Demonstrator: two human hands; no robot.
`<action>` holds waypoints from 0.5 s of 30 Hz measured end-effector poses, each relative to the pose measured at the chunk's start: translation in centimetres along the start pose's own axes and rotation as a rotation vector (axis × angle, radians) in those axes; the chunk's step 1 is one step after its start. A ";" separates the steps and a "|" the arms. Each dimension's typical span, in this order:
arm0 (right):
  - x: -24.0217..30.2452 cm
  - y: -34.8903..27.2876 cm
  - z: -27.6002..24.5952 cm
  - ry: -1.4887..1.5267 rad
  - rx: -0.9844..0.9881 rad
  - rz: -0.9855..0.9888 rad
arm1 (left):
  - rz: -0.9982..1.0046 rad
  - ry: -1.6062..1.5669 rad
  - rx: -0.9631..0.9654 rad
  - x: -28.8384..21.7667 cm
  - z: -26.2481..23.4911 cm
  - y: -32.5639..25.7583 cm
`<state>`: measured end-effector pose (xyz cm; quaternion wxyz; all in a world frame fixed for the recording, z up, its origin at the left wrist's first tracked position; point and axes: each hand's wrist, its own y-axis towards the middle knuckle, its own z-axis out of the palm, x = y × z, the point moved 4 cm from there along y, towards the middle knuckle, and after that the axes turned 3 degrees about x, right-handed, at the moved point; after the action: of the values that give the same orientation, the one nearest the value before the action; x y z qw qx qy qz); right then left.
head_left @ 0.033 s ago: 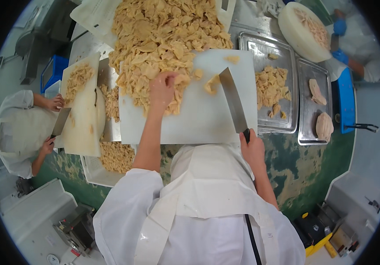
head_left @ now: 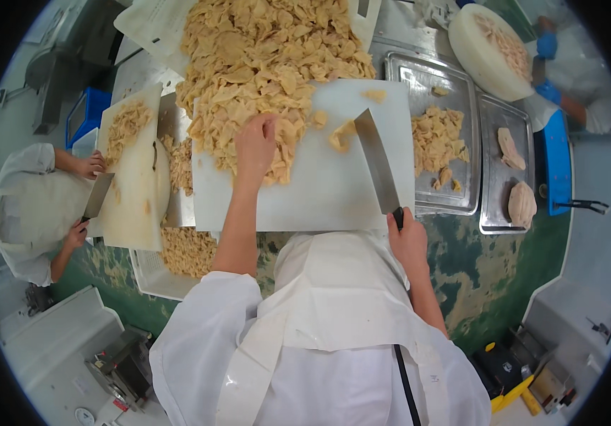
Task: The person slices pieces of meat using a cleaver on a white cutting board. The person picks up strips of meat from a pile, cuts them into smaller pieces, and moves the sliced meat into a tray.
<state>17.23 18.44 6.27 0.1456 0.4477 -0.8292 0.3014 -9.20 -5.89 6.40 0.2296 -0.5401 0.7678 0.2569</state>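
Observation:
My left hand (head_left: 254, 145) is at the near edge of a large heap of pale yellow pieces that look like chicken skin (head_left: 270, 64). Its fingers are curled together over the pieces, and what they grip, if anything, is hidden. A cleaver (head_left: 378, 162) is in my right hand (head_left: 407, 238), fingers wrapped round its black handle. Its broad blade points away from me over the white cutting board (head_left: 305, 206). Left of the blade tip lies a loose folded piece of skin (head_left: 341, 136), with smaller scraps (head_left: 373, 94) farther back.
Right of the board, a metal tray (head_left: 461, 192) holds more pieces; another tray (head_left: 493, 213) holds two pale meat lumps. At left, a co-worker (head_left: 35, 199) holds a cleaver over a board (head_left: 131, 227). A white crate (head_left: 150, 273) stands below. Another person's blue-gloved hands (head_left: 548, 91) show far right.
My left hand has shifted slightly left over the edge of the heap. The cleaver and my right hand have barely moved.

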 end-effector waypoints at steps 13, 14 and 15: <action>-3.0 -2.3 -3.2 -0.089 -0.123 0.120 | 0.500 0.075 0.238 -6.4 14.0 -3.0; -3.2 -2.7 -3.3 -0.055 -0.143 0.117 | 0.532 0.061 0.237 -6.3 13.6 -3.8; -3.5 -3.2 -3.3 -0.054 -0.145 0.127 | 0.538 0.056 0.245 -6.1 13.3 -4.4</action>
<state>21.72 21.43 8.19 0.1358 0.3903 -0.8793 0.2369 -2.11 5.75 -0.48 0.1954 -0.2923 0.9147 0.1991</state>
